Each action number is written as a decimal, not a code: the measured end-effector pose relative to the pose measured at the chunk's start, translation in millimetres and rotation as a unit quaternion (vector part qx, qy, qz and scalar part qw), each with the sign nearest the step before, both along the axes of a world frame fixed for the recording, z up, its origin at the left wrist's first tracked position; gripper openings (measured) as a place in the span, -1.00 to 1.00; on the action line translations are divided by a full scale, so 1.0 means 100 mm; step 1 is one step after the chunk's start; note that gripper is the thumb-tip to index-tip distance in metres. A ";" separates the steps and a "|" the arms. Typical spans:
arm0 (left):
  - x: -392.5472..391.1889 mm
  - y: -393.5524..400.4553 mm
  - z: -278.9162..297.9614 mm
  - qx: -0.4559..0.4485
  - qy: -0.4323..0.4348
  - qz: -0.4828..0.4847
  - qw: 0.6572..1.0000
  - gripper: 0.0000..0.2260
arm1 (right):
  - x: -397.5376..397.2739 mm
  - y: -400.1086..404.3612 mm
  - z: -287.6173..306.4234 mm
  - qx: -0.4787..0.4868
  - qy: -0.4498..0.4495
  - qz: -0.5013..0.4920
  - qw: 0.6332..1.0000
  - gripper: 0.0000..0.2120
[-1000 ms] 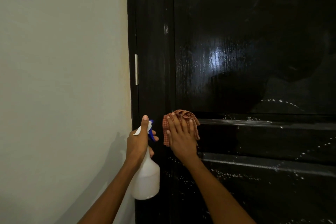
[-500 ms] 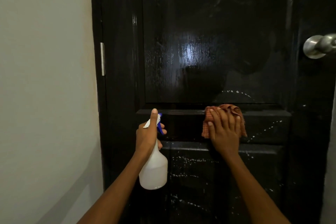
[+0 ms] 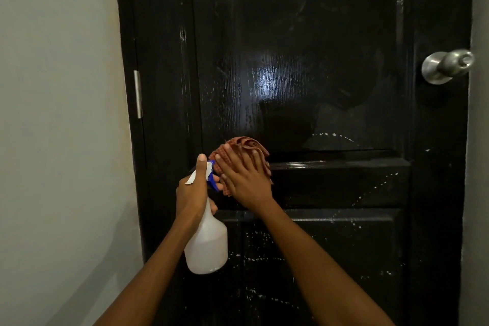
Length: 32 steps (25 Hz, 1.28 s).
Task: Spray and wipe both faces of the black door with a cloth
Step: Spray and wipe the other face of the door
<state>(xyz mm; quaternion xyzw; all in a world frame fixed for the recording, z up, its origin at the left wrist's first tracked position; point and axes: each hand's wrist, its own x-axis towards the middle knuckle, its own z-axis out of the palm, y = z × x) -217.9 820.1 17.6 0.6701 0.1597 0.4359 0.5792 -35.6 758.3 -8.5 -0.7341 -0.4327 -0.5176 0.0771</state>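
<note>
A glossy black panelled door (image 3: 304,61) fills the view, wet and shiny on its upper panel, with white spray droplets on the middle rail and lower panel. My right hand (image 3: 244,178) presses an orange checked cloth (image 3: 244,143) flat against the middle rail near its left end, fingers straight. My left hand (image 3: 193,193) grips the neck of a white spray bottle (image 3: 207,246) with a blue trigger, held just left of the cloth and close to the door.
A silver round door knob (image 3: 447,65) sticks out at the right edge of the door. A metal hinge (image 3: 137,94) sits on the left frame. A pale wall (image 3: 58,114) runs along the left side.
My right hand has slid the cloth leftward along the middle rail, back next to the spray bottle. The view has shifted a little; my left hand keeps the bottle in about the same place.
</note>
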 end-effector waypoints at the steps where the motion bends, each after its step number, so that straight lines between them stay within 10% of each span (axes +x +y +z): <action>1: 0.00 -0.01 0.04 0.004 -0.002 0.001 1.000 -0.40 | 0.02 -0.02 0.09 -0.033 -0.015 0.006 0.999 -0.38; 10: 0.21 -0.19 0.23 0.026 -0.022 -0.058 0.998 -0.38 | 0.67 -1.40 0.27 0.250 0.078 -0.092 0.961 -0.39; 15: 0.15 -0.23 0.37 0.036 -0.036 -0.063 0.997 -0.39 | 0.39 -0.99 0.51 0.469 0.225 -0.096 0.848 -0.38; 20: 0.18 -0.37 0.49 0.050 -0.039 -0.061 0.996 -0.36 | 0.26 -0.60 0.43 -0.002 0.006 -0.010 1.000 -0.38; 24: 0.33 -0.55 0.56 0.056 -0.047 -0.084 0.994 -0.38 | 0.62 -1.26 0.55 0.093 0.005 -0.052 0.994 -0.40; 27: 0.44 -0.69 0.66 0.053 -0.049 -0.113 0.991 -0.37 | 0.92 -2.00 0.57 0.281 0.099 -0.127 0.946 -0.39; 32: 0.55 -0.90 0.92 0.071 -0.061 -0.130 0.987 -0.35 | 0.92 -2.08 0.82 0.571 0.293 -0.101 0.760 -0.36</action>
